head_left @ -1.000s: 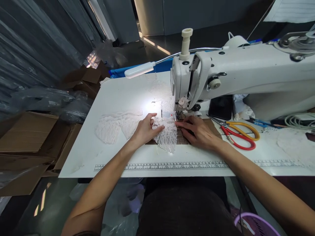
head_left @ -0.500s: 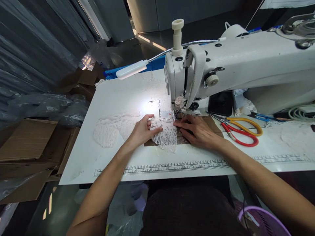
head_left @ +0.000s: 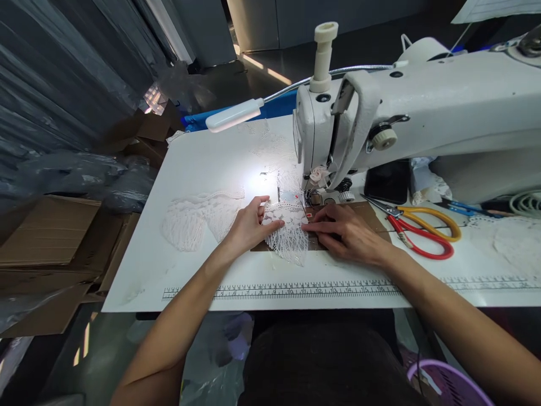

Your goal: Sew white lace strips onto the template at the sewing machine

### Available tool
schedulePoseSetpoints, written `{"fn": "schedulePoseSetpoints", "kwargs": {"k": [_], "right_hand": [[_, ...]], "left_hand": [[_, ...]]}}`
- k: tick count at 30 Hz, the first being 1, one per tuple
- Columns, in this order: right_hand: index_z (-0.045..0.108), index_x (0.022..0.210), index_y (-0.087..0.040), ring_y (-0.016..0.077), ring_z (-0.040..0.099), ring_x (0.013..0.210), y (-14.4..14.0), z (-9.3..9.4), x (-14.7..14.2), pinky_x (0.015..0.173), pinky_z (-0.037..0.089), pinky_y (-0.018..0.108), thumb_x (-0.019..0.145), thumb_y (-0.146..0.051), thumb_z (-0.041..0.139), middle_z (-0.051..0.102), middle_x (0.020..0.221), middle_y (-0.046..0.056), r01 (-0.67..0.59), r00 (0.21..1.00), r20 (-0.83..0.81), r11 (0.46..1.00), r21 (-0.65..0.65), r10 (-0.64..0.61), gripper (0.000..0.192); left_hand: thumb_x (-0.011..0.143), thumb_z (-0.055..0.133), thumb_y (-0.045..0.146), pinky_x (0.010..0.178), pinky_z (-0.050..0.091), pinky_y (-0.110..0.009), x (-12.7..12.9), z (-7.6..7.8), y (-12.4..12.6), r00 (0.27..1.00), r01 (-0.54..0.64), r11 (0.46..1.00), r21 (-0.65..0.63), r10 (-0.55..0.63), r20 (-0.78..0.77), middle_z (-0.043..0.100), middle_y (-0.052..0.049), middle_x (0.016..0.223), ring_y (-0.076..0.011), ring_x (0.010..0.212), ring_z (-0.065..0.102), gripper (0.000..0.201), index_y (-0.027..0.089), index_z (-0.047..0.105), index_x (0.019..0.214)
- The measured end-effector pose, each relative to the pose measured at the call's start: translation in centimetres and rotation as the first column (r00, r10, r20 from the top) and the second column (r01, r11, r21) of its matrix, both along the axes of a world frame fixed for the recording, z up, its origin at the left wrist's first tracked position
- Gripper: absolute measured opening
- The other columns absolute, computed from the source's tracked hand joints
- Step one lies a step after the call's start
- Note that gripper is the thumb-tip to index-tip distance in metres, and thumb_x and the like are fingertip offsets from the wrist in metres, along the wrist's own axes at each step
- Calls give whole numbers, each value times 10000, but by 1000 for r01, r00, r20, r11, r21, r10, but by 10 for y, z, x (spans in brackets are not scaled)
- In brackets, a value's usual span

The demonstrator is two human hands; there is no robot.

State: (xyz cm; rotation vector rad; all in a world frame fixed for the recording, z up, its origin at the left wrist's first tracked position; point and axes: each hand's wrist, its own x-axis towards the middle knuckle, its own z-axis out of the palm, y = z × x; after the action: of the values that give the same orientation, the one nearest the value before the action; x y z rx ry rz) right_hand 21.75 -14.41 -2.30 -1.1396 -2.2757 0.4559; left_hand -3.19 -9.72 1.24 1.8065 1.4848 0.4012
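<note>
A piece of white lace [head_left: 287, 234] lies under the needle area of a white sewing machine [head_left: 321, 135], its fan-shaped end toward me. At its left edge is my left hand [head_left: 249, 223], thumb on top of the lace and other fingers curled at the edge. My right hand [head_left: 344, 231] rests low over the brown plate [head_left: 366, 214], fingers stretched to the left, index fingertip touching the lace's right edge. The presser foot [head_left: 307, 196] stands just beyond the lace, partly hidden. More lace [head_left: 183, 225] spreads out left of my left hand.
Scissors [head_left: 422, 228] with red and yellow handles and a black phone [head_left: 386, 180] lie at the right. A printed ruler [head_left: 291, 290] runs along the front edge. A lit lamp [head_left: 234, 115] hangs over the table. Cardboard boxes [head_left: 46, 231] stand at the left.
The view has shifted a little, so the machine appears farther right. Both hands stay at the lace; my right index finger now lies slightly lower along its edge, uncovering a small red mark.
</note>
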Motion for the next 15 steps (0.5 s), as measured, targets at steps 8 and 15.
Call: {"fn": "schedulePoseSetpoints", "kwargs": {"k": [8, 15], "right_hand": [[724, 1167, -303, 253, 583, 1085, 0, -3, 3, 938, 482, 500, 905, -191, 531, 612, 1121, 96, -41, 996, 81, 999, 28, 39, 344], [717, 1181, -305, 266, 598, 1072, 0, -4, 3, 911, 500, 508, 915, -210, 539, 630, 1108, 97, -30, 995, 99, 998, 48, 25, 334]], "left_hand": [[803, 721, 459, 583, 349, -250, 3, 3, -5, 1000, -3, 1000, 26, 4, -30, 423, 64, 683, -132, 629, 460, 688, 170, 463, 1372], [852, 672, 479, 568, 389, -250, -3, 1, -4, 986, 97, 973, 211, -64, -156, 558, 5, 818, -140, 657, 526, 582, 209, 519, 1344]]}}
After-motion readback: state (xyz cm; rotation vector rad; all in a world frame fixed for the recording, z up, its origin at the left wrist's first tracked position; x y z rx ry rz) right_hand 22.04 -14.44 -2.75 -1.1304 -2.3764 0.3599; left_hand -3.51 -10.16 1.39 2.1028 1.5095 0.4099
